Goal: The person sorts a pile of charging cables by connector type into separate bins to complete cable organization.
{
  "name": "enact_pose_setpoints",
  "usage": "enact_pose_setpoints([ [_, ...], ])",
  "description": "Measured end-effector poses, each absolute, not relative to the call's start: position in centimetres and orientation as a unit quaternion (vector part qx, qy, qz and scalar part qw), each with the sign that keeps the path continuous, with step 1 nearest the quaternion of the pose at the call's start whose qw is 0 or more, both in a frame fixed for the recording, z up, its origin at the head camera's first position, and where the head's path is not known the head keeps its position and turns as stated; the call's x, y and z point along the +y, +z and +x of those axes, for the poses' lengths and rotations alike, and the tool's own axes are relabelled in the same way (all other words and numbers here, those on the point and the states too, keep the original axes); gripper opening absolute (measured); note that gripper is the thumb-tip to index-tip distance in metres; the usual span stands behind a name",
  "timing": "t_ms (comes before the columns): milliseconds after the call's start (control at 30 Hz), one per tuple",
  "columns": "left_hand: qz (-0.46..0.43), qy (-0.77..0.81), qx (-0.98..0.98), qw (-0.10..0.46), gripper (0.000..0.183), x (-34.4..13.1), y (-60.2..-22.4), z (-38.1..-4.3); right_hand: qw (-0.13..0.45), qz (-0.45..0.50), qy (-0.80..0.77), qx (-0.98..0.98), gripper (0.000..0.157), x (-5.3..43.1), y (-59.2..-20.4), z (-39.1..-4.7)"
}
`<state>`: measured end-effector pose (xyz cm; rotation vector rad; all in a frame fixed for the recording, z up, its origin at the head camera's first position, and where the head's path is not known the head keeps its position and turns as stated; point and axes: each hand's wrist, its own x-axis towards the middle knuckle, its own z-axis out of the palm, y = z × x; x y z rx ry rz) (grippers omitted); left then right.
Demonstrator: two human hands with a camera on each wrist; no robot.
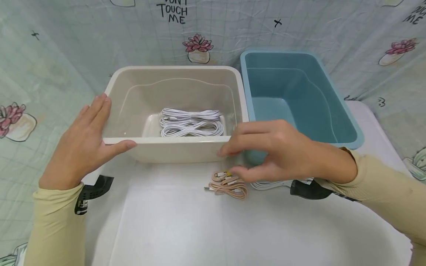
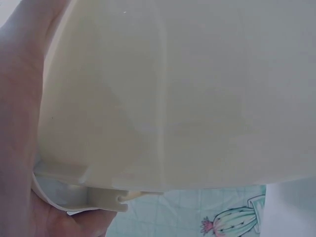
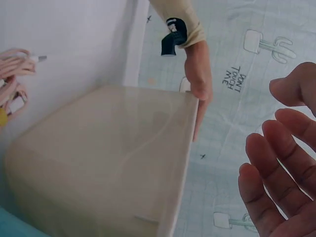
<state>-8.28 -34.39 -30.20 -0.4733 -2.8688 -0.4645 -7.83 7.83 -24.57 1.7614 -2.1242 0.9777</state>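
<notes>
On the bench (image 1: 166, 221), tan cables (image 1: 229, 189), bundle count unclear, lie just below the right hand (image 1: 269, 147), its thumb and fingers apart, holding nothing; one partly hidden white cable (image 1: 271, 185) lies beside them; the left hand (image 1: 81, 144), fingers straight, thumb apart, rests on one cream bin's (image 1: 173, 151) rim; inside are several white bundles (image 1: 193, 123); one blue bin (image 1: 299, 85) stands alongside.
</notes>
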Motion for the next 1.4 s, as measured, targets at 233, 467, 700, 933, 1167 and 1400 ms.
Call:
enact_pose_setpoints([
  [233, -0.162, -0.156, -0.968, 0.107, 0.116, -34.4, -30.2, -8.3, 0.136, 0.595, 0.290, -0.737, 0.019, 8.8, -25.8, -6.9],
  [467, -0.155, -0.152, -0.970, 0.107, 0.117, -34.4, -30.1, -8.3, 0.121, 0.609, 0.255, -0.742, 0.017, 9.9, -27.7, -6.0],
  [700, -0.154, -0.152, -0.970, 0.108, 0.119, -34.3, -30.1, -8.4, 0.103, 0.594, 0.222, -0.766, 0.022, 11.2, -29.5, -5.3],
  [933, -0.162, -0.162, -0.966, 0.116, 0.118, -34.4, -30.3, -8.6, 0.097, 0.594, 0.201, -0.773, 0.021, 12.1, -31.8, -4.1],
  [1167, -0.165, -0.155, -0.967, 0.115, 0.118, -34.5, -30.4, -8.7, 0.089, 0.572, 0.211, -0.788, 0.024, 13.0, -33.7, -3.7],
  [1400, -0.168, -0.156, -0.966, 0.123, 0.120, -34.5, -30.5, -8.7, 0.085, 0.546, 0.214, -0.805, 0.029, 15.1, -36.2, -4.8],
])
